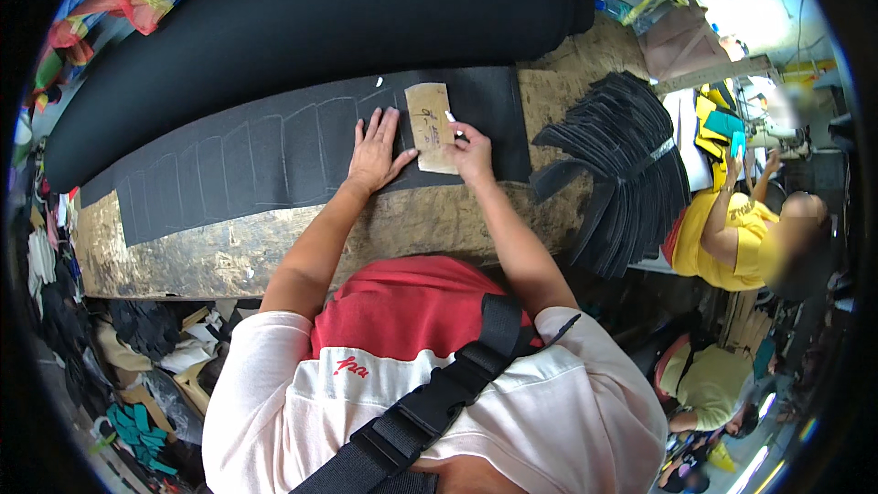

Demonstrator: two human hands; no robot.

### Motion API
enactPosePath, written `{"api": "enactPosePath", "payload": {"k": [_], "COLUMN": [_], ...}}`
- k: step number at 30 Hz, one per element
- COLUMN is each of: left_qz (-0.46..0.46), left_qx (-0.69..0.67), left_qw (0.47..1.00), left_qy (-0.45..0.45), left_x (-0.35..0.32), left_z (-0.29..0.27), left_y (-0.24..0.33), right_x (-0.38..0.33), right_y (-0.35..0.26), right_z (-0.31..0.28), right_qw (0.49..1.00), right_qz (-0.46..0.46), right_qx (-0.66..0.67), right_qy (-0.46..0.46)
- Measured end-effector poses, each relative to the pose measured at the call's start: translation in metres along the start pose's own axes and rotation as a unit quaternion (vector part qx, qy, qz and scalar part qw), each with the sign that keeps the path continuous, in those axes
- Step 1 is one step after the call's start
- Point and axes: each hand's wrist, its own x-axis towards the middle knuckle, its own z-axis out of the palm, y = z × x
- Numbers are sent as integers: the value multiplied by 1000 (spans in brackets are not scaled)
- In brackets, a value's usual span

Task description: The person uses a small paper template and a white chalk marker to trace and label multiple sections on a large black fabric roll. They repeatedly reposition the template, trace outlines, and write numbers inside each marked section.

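A long strip of black material (274, 160) lies across a worn wooden table (229, 252), marked with several chalk outlines. A tan cardboard template (430, 119) rests on its right part. My left hand (375, 151) lies flat on the black strip, fingers spread, its thumb at the template's left edge. My right hand (471, 151) sits at the template's right edge and pinches a small white chalk (450, 116) with its tip against that edge.
A big black roll (302, 18) lies behind the strip. A fanned stack of cut black pieces (631, 165) sits at the table's right end. A person in yellow (732, 229) sits at the right; scraps litter the floor at lower left (137, 375).
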Motion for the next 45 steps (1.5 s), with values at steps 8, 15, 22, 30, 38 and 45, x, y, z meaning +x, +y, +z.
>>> {"api": "enactPosePath", "payload": {"k": [8,15,22,30,38,45], "left_qz": [34,11,16,10,-12,-125], "left_qx": [81,63,54,47,59,106], "left_qw": [996,996,996,998,996,964], "left_qy": [-26,-60,-62,-37,-68,-210], "left_x": [-9,-7,-6,-5,6,44], "left_z": [2,0,0,2,-16,-31], "left_y": [-10,-9,-10,-10,4,24], "right_x": [-5,22,91,97,-21,-52], "right_y": [6,-48,-58,-66,-59,-55], "right_z": [16,24,72,24,19,46], "right_qw": [973,889,875,852,803,920], "right_qz": [-89,-216,-218,-161,-129,-127], "right_qx": [-213,-400,-427,-496,-577,-345], "right_qy": [6,58,-65,34,-75,-134]}}
